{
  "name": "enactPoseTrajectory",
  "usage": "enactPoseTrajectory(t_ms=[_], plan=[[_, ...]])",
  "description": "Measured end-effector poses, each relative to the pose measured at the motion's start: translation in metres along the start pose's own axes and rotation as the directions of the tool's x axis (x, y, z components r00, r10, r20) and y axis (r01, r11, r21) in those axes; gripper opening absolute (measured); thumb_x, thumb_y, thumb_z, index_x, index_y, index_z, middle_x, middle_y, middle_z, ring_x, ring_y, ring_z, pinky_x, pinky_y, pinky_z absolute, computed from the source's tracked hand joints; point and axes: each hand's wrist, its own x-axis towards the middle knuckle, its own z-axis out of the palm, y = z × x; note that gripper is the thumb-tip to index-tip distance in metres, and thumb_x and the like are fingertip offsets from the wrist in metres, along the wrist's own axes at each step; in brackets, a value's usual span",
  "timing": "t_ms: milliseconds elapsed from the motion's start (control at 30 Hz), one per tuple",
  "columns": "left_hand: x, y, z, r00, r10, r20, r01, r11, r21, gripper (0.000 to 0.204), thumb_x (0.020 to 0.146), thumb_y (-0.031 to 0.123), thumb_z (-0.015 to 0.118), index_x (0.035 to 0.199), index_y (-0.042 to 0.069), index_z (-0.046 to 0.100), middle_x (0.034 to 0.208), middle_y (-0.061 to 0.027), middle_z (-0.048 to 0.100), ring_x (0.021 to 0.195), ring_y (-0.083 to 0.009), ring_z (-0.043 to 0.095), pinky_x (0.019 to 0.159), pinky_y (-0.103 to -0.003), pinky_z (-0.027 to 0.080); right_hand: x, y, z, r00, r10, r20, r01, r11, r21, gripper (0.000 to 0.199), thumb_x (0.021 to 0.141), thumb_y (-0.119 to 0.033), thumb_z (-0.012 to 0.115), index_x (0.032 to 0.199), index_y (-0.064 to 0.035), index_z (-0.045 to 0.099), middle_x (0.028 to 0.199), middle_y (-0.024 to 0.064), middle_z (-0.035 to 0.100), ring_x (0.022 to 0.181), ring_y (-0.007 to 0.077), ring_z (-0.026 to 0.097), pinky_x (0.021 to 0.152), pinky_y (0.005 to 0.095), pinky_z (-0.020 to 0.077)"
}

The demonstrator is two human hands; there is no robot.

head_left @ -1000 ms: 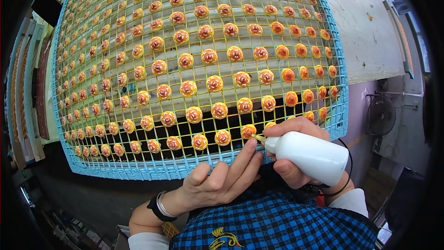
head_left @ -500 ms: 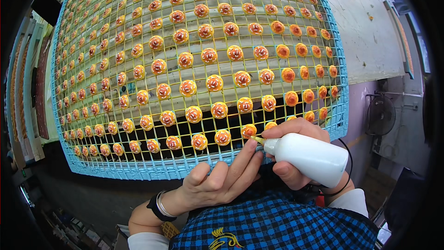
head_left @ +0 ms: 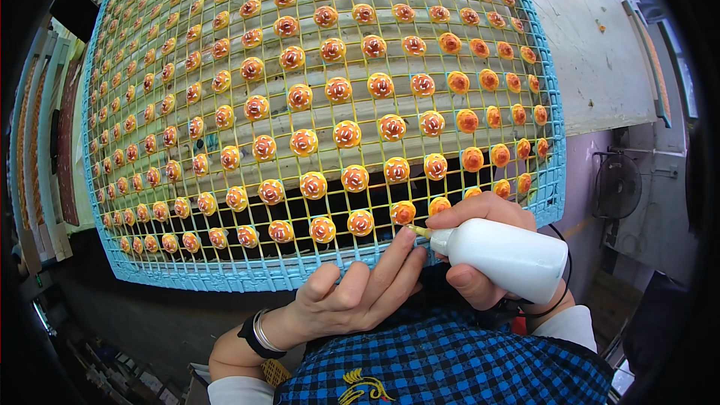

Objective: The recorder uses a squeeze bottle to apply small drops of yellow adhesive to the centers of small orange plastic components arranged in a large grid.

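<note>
Bottle: white plastic squeeze bottle (head_left: 510, 259) with a short pale nozzle, lying almost level at the lower right, just below the near edge of the rack, nozzle pointing left.
Nozzle tip: at the small round orange piece (head_left: 403, 212) in the nearest row of the rack; whether it touches cannot be told.
Right hand: right hand (head_left: 480, 255) wraps the bottle, fingers (head_left: 469, 210) curled over the top and thumb underneath, closed firmly on it.
Left hand: left hand (head_left: 360, 292) lies palm down against the near rim of the rack, fingers (head_left: 401, 259) loosely together and stretched toward the nozzle, holding nothing; the fingertips end just beside the nozzle.
Wrist: dark band and thin metal bangle (head_left: 259, 334) on the left wrist.
Rack: large light-blue plastic frame with a yellow wire grid (head_left: 225, 274), tilted away from the person and filling most of the view.
Pieces on the grid: many round orange and yellow pieces with white dotted tops (head_left: 347, 133), set in even rows; those toward the right side look plain orange (head_left: 472, 159).
Clothing: blue and black checked shirt (head_left: 450, 360) at the lower edge.
Surroundings: pale worn counter (head_left: 600, 52) beyond the rack at upper right; small dark fan (head_left: 616, 186) at the right.
</note>
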Motion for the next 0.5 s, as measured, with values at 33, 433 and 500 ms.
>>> enactPoseTrajectory(t_ms=[33,433,500], plan=[[0.0,0.0,0.0001,1.0,0.001,0.001,-0.001,1.0,0.0,0.03,0.085,0.042,0.046,0.101,0.022,0.061,0.11,0.0108,0.058,0.076,-0.0091,0.03,0.067,-0.024,0.024,0.0003,0.0002,-0.0001,1.0,-0.021,0.006,0.021,1.0,-0.017,0.033,0.072,-0.029,0.067,0.086,-0.0007,0.058,0.076,0.0099,0.06,0.058,0.0193,0.061,0.048,0.0251,0.0477],[0.0,0.0004,0.0015,1.0,-0.009,-0.012,0.009,1.0,0.005,0.03,0.085,0.042,0.046,0.101,0.022,0.061,0.109,0.011,0.059,0.075,-0.0089,0.029,0.066,-0.024,0.024,-0.0003,-0.0007,0.0,1.0,0.015,0.009,-0.015,1.0,-0.012,0.032,0.071,-0.029,0.067,0.085,-0.0012,0.058,0.075,0.0094,0.06,0.058,0.0197,0.06,0.049,0.0257,0.0478],[0.0004,0.0004,0.0018,1.0,-0.008,-0.012,0.008,1.0,0.008,0.03,0.085,0.042,0.046,0.101,0.022,0.062,0.109,0.0111,0.059,0.075,-0.0088,0.029,0.066,-0.024,0.024,-0.0019,-0.0011,0.0015,0.999,0.044,-0.009,-0.043,0.999,0.014,0.032,0.071,-0.029,0.067,0.085,-0.0011,0.058,0.075,0.0096,0.06,0.058,0.0197,0.06,0.049,0.0257,0.0477]])
